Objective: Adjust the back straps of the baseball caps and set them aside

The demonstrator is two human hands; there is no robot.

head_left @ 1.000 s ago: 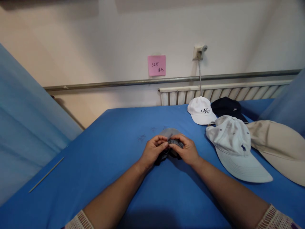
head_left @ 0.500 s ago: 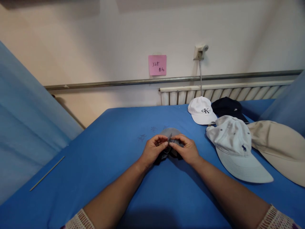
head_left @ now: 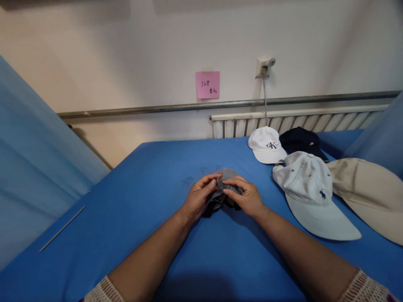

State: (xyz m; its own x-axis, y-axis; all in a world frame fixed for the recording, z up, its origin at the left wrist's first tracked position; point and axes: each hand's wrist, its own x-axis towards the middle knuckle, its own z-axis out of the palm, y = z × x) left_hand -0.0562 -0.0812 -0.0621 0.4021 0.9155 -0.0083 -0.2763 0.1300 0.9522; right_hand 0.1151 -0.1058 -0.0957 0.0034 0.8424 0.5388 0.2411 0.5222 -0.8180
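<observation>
A grey cap (head_left: 228, 173) lies on the blue-covered table in front of me, crumpled, with its rounded grey part facing away and dark folds nearer me. My left hand (head_left: 201, 193) pinches a narrow grey strap (head_left: 219, 183) on it between thumb and fingers. From the other side my right hand (head_left: 245, 195) grips the cap's fabric close to that strap, thumb on the near side. Both hands meet over the middle of the cap and hide much of it; any buckle there is too small to make out.
On the right lie a white cap (head_left: 266, 144), a dark navy cap (head_left: 300, 140), a pale blue-grey cap (head_left: 307, 180) and a beige cap (head_left: 368, 188). A thin stick (head_left: 63, 228) lies at left. Behind the table are a radiator (head_left: 299, 112), a wall rail (head_left: 157, 108) and a socket (head_left: 262, 69).
My left hand has shifted slightly, its fingers opening a little and moving left along the strap. More of the cap's grey folds show beneath it. My right hand stays nearly in place.
</observation>
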